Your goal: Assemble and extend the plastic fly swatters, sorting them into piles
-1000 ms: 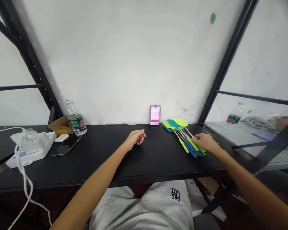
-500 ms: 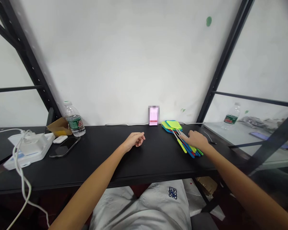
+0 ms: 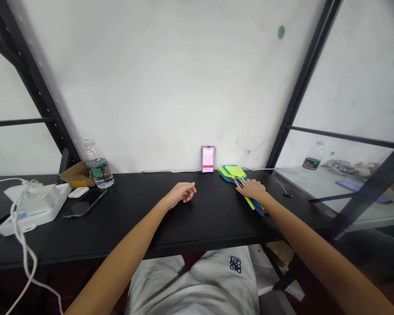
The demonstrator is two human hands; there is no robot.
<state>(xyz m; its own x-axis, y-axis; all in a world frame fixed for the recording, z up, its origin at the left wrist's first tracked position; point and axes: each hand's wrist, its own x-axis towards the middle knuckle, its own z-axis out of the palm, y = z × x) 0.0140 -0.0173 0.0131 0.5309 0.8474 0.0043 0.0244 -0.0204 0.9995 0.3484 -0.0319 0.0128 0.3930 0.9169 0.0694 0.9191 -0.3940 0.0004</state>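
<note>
A bundle of fly swatters (image 3: 235,172) lies on the black table, its flat yellow-green and blue heads toward the wall and its coloured handles toward me. My right hand (image 3: 253,190) is over the thin metal shafts, with its fingers closed around them from above. The hand hides part of the shafts and handles. Left of the bundle, my left hand (image 3: 181,194) is held over the table with its fingers curled in, and nothing shows in it.
A lit phone (image 3: 208,159) leans against the wall. On the left are a water bottle (image 3: 100,168), an open cardboard box (image 3: 77,174), a white case (image 3: 79,192), a dark phone (image 3: 85,203) and a power strip (image 3: 36,210) with cables. A short cable (image 3: 286,194) lies at right.
My right hand has shifted left and up along the fly swatters, from above the handles onto the shafts. My left hand stays curled in about the same place.
</note>
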